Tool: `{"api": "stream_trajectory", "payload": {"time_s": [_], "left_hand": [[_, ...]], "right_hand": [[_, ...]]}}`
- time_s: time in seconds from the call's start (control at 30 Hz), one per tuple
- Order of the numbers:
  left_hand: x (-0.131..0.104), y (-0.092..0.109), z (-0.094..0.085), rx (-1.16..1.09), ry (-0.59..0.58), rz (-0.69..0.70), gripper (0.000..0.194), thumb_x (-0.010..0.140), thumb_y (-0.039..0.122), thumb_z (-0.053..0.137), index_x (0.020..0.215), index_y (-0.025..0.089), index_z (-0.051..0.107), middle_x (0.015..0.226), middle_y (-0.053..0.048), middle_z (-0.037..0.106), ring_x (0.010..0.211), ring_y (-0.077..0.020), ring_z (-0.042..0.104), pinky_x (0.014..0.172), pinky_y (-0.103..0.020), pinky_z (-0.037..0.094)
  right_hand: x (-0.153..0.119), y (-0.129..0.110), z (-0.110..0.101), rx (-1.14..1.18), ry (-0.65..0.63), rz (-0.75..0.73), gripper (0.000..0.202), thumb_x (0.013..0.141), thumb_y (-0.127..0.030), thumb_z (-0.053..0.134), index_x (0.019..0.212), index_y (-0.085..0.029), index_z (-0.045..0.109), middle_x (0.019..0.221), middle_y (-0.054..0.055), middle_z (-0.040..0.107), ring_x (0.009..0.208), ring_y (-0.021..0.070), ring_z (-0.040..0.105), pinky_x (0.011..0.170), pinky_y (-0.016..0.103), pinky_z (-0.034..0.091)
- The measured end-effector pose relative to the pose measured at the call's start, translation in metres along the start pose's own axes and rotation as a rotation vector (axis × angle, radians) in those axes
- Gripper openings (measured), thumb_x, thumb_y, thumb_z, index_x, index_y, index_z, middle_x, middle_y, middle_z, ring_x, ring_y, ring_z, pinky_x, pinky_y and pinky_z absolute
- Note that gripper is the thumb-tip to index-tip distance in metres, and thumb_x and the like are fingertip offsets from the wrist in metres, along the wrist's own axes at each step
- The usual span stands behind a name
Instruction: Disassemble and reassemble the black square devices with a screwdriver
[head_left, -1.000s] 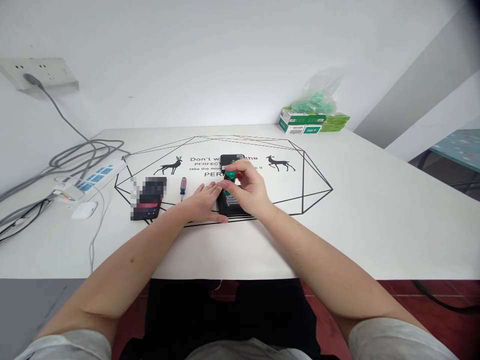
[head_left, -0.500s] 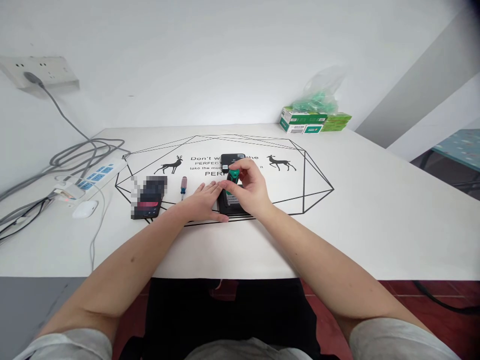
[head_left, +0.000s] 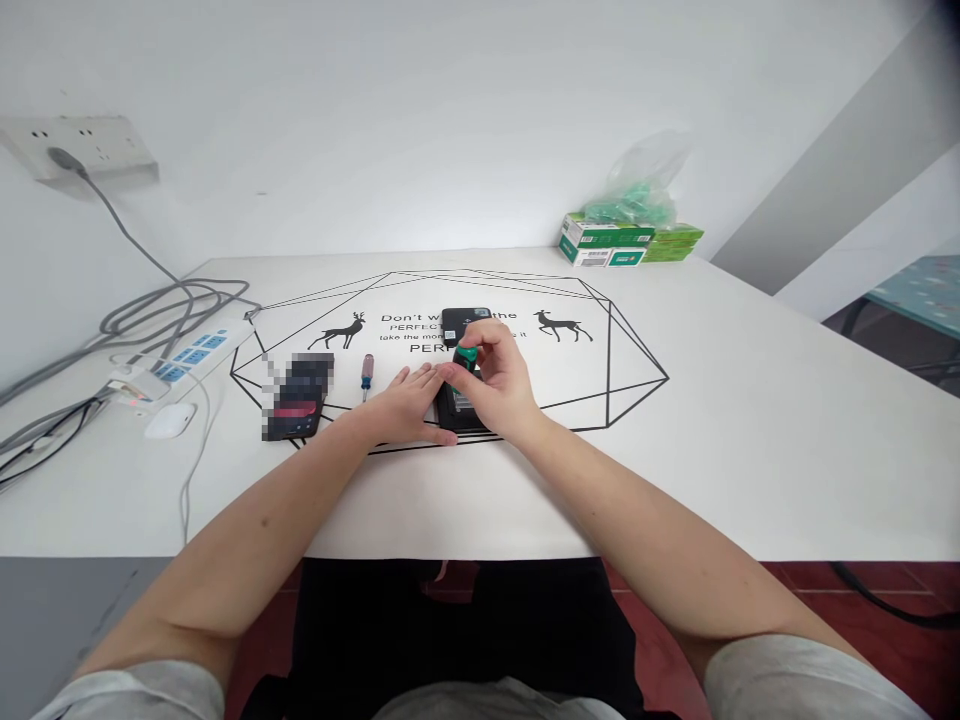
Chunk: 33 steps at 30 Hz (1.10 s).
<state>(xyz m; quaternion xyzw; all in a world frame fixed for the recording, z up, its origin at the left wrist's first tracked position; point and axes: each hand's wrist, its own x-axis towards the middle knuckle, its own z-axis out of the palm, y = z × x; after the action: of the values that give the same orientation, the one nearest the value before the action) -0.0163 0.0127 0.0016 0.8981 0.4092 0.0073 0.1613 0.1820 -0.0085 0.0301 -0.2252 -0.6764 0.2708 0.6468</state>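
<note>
My right hand [head_left: 504, 385] grips a green-and-black screwdriver handle [head_left: 466, 357] between thumb and fingers, over a flat black case [head_left: 450, 418]. A label or metal part shows inside the case; the screwdriver's tip is hidden. My left hand [head_left: 405, 408] lies palm down with its fingers stretched out, touching the case's left edge. Just beyond the case is a black panel [head_left: 454, 325] with a small white label, partly covered by my right hand. A small screwdriver [head_left: 367, 371] with a clear reddish handle and blue collar lies left of my left hand.
A dark phone-like device [head_left: 304, 400], partly pixelated, lies at the left. Beyond it are a power strip [head_left: 196, 352], coiled grey cables [head_left: 180, 295] and a white earbud-type case [head_left: 171, 419]. Green-and-white boxes [head_left: 606, 242] with a plastic bag [head_left: 637, 195] stand at the back right.
My right hand's fingers have shifted around the screwdriver handle, which now shows its top end more and its side less. My left hand has stayed put.
</note>
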Motion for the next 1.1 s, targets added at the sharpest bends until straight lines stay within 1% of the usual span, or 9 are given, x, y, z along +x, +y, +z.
{"api": "stream_trajectory", "payload": {"time_s": [0.07,0.13,0.27,0.37,0.53,0.6,0.8,0.97,1.1], "left_hand": [[0.000,0.001,0.000,0.010,-0.014,-0.017,0.127,0.088,0.091,0.061,0.178,0.020,0.006,0.185,-0.022,0.017,0.171,-0.0460,0.014,0.135,-0.063,0.012],[0.000,0.002,-0.001,0.018,-0.017,-0.020,0.128,0.088,0.091,0.060,0.178,0.020,0.002,0.185,-0.023,0.016,0.171,-0.0464,0.013,0.135,-0.065,0.011],[-0.001,0.000,0.000,0.002,-0.009,-0.003,0.127,0.089,0.090,0.061,0.179,0.024,-0.001,0.186,-0.020,0.015,0.172,-0.0455,0.013,0.135,-0.065,0.010],[-0.001,0.000,0.000,-0.018,0.012,0.021,0.125,0.089,0.088,0.063,0.179,0.026,0.002,0.186,-0.018,0.017,0.171,-0.0450,0.014,0.136,-0.064,0.011],[-0.001,0.004,-0.003,-0.009,-0.020,-0.024,0.128,0.089,0.087,0.064,0.178,0.019,0.002,0.186,-0.022,0.012,0.173,-0.0440,0.009,0.136,-0.067,0.010],[-0.001,0.005,-0.004,-0.005,-0.029,-0.026,0.129,0.089,0.087,0.063,0.178,0.018,0.000,0.186,-0.023,0.011,0.173,-0.0441,0.008,0.135,-0.067,0.010],[-0.002,0.005,-0.005,-0.026,-0.038,-0.015,0.129,0.090,0.087,0.062,0.179,0.023,-0.007,0.187,-0.020,0.010,0.173,-0.0438,0.009,0.136,-0.067,0.009],[-0.002,0.007,-0.005,0.000,-0.040,-0.035,0.129,0.089,0.088,0.063,0.178,0.018,0.001,0.186,-0.023,0.010,0.173,-0.0430,0.008,0.136,-0.066,0.009],[-0.002,0.008,-0.006,-0.001,-0.040,-0.035,0.127,0.089,0.087,0.063,0.177,0.014,0.008,0.185,-0.025,0.010,0.173,-0.0427,0.008,0.136,-0.065,0.009]], "right_hand": [[0.000,-0.003,-0.001,0.102,-0.074,0.052,0.025,0.102,-0.052,0.071,0.113,-0.031,0.063,0.121,0.006,0.068,0.108,0.0216,0.069,0.091,0.043,0.061],[0.000,-0.004,-0.002,0.186,-0.130,0.116,0.026,0.107,-0.054,0.061,0.118,-0.031,0.062,0.125,0.008,0.070,0.109,0.0226,0.072,0.090,0.044,0.064],[0.000,0.002,-0.001,0.097,-0.077,0.089,0.030,0.101,-0.056,0.071,0.114,-0.030,0.061,0.113,0.005,0.065,0.100,0.0200,0.067,0.081,0.038,0.061],[0.000,0.007,0.001,-0.001,-0.032,0.046,0.031,0.097,-0.053,0.077,0.111,-0.031,0.060,0.110,0.003,0.062,0.097,0.0187,0.063,0.082,0.037,0.059],[-0.001,0.003,-0.002,0.182,-0.115,0.099,0.024,0.106,-0.049,0.065,0.121,-0.032,0.060,0.127,0.007,0.068,0.110,0.0208,0.071,0.091,0.042,0.062],[0.000,0.002,-0.003,0.216,-0.138,0.120,0.022,0.109,-0.049,0.060,0.122,-0.032,0.060,0.125,0.007,0.070,0.107,0.0207,0.072,0.090,0.042,0.063],[0.001,0.010,-0.003,-0.057,0.030,0.045,0.037,0.093,-0.057,0.079,0.111,-0.030,0.060,0.106,0.002,0.063,0.094,0.0191,0.063,0.087,0.040,0.058],[-0.001,0.010,-0.008,0.090,-0.108,0.090,0.031,0.103,-0.052,0.068,0.127,-0.032,0.064,0.127,0.007,0.069,0.110,0.0217,0.071,0.090,0.041,0.062],[-0.002,0.006,-0.011,0.138,-0.172,0.086,0.028,0.107,-0.045,0.065,0.132,-0.033,0.065,0.128,0.007,0.072,0.114,0.0227,0.075,0.093,0.043,0.065]]}}
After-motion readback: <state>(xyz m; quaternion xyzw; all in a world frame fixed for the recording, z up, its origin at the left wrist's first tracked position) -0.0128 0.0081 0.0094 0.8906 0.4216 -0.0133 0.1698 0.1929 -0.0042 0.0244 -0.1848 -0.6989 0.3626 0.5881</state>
